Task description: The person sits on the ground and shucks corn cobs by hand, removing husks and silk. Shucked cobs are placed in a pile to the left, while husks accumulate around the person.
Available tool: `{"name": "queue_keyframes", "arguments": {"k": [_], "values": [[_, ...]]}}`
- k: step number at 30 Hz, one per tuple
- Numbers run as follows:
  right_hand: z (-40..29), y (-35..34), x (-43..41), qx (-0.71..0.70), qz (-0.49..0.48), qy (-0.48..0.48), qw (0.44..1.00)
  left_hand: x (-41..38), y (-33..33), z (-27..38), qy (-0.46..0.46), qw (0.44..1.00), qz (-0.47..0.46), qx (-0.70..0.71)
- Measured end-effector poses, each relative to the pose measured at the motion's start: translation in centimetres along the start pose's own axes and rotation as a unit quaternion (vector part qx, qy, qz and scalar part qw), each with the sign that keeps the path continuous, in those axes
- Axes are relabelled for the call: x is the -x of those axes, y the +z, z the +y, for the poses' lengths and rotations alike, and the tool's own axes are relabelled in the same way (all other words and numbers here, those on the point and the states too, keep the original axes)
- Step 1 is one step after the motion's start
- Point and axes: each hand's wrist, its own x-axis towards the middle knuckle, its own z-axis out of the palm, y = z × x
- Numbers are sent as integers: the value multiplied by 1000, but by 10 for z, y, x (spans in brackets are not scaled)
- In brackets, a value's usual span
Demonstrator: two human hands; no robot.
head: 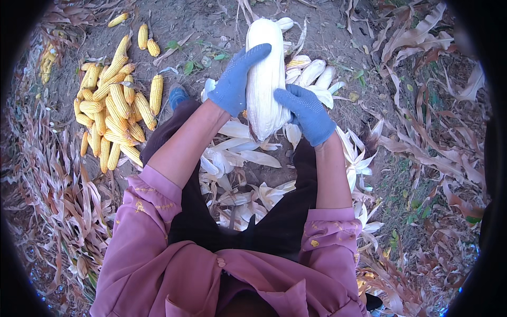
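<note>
Both my hands wear blue-grey gloves with small grip dots. Between them is an ear of corn in its pale husk, held lengthwise over the ground, its whole length covered. My left hand grips its left side, with the thumb laid across the front. My right hand holds the lower right side; some of its fingers are hidden behind the ear. Beyond the right hand, several ears still in husk lie on the soil, one showing yellow kernels. Loose pale husks are scattered between my legs.
A heap of bare yellow corn cobs lies on the left, with a few single cobs above it. Dry corn stalks and leaves cover the left side, and more dry leaves spread over the right. A shoe shows beside the heap.
</note>
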Motion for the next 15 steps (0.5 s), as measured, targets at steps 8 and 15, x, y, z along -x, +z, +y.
{"name": "queue_keyframes", "arguments": {"k": [8, 15], "values": [[3, 0, 6, -200, 21, -74, 977, 1, 10, -5, 83, 980, 30, -176], [-10, -12, 15, -418, 60, -57, 905, 3, 13, -23, 39, 984, 40, -167]]}}
